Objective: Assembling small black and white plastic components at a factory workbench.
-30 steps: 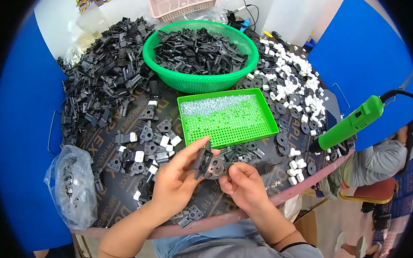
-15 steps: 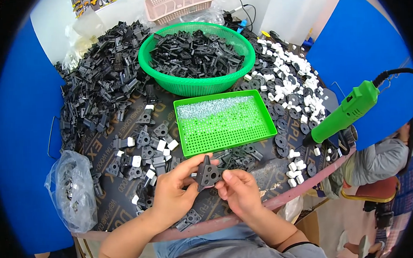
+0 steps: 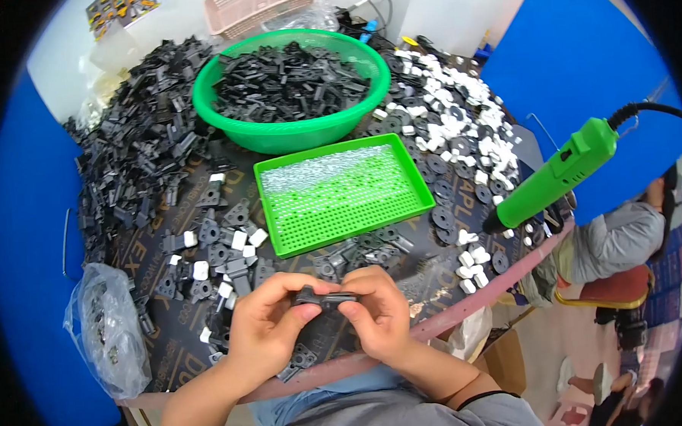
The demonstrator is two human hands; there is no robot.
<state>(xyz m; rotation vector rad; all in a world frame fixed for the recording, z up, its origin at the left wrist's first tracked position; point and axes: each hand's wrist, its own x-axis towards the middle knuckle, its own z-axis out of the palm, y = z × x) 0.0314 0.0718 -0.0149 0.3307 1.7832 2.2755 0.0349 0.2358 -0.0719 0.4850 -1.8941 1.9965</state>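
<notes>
Close to the table's front edge, a small black plastic part (image 3: 326,297) is pinched between my two hands. My left hand (image 3: 273,319) grips its left end with thumb and fingers, and my right hand (image 3: 376,310) grips its right end. The part lies edge-on, so its broad face with the holes is hidden. Just beyond my hands are several loose black parts (image 3: 362,252). Past those stands a green perforated tray (image 3: 311,233) with many small silvery screws (image 3: 316,168) heaped toward its far side.
A green basket (image 3: 292,135) full of black parts stands behind the tray, beside a big black pile (image 3: 144,138). White blocks (image 3: 435,95) and black discs (image 3: 442,218) spread at right. A green electric screwdriver (image 3: 556,177) hangs there. A clear plastic bag (image 3: 110,337) lies left.
The black part has been turned from face-up to edge-on, and my right hand now grips its right end more fully. The whole view has shifted a little.
</notes>
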